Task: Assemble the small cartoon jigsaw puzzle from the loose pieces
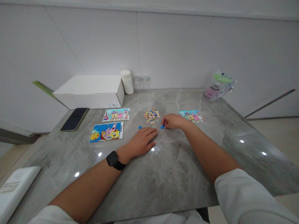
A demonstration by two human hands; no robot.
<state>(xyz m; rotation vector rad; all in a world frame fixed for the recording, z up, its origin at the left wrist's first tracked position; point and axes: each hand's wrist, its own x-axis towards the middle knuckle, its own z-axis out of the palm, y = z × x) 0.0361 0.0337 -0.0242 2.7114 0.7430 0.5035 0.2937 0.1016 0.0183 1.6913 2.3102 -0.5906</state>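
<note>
My right hand (171, 121) is curled on the grey marble table (163, 174), its fingertips pinched on a small blue puzzle piece (162, 127). My left hand (143, 141) lies flat on the table with fingers stretched out, a black watch on its wrist. Another blue piece (140, 127) sits just beyond its fingertips. A small heap of loose puzzle pieces (151, 115) lies behind both hands. Three cartoon picture cards lie around: one (106, 132) at front left, one (116, 114) behind it, one (192, 116) to the right of my right hand.
A white box (91, 91) stands at the back left, with a white cylinder (127, 81) and two clear jars (141, 83) beside it. A dark phone (74, 119) lies at left. A wrapped bag (219, 85) sits at back right. A white object (14, 189) sits lower left.
</note>
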